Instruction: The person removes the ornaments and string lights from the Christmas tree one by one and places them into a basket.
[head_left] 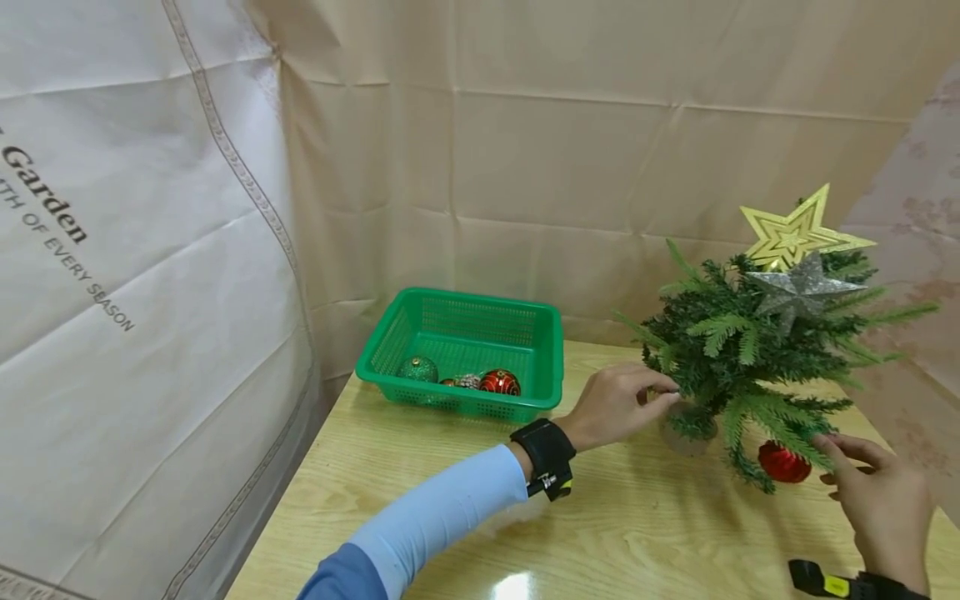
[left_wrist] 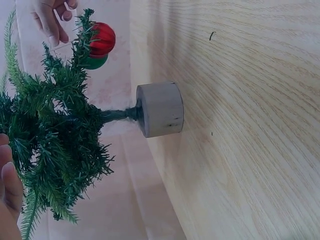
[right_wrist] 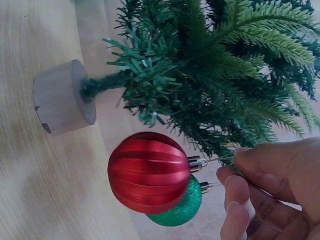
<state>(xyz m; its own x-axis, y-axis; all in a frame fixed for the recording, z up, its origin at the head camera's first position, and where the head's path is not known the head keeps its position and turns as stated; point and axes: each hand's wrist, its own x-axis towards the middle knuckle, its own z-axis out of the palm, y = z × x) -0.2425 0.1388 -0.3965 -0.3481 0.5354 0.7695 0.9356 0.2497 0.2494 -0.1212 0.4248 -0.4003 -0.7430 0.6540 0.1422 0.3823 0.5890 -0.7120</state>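
While right hand (right_wrist: 270, 190) pinches red bauble's (right_wrist: 149, 171) hanger and left hand (head_left: 617, 403) grips tree (head_left: 757, 350): several baubles hung, more waiting in basket (head_left: 465, 354) beyond left hand.

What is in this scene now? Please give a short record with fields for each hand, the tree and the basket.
left hand: holds a lower branch of the small tree
right hand: pinches the hanger thread of the red bauble; a green bauble hangs behind it
tree: upright on a wooden base, gold star and silver star on top
basket: green, holds more baubles
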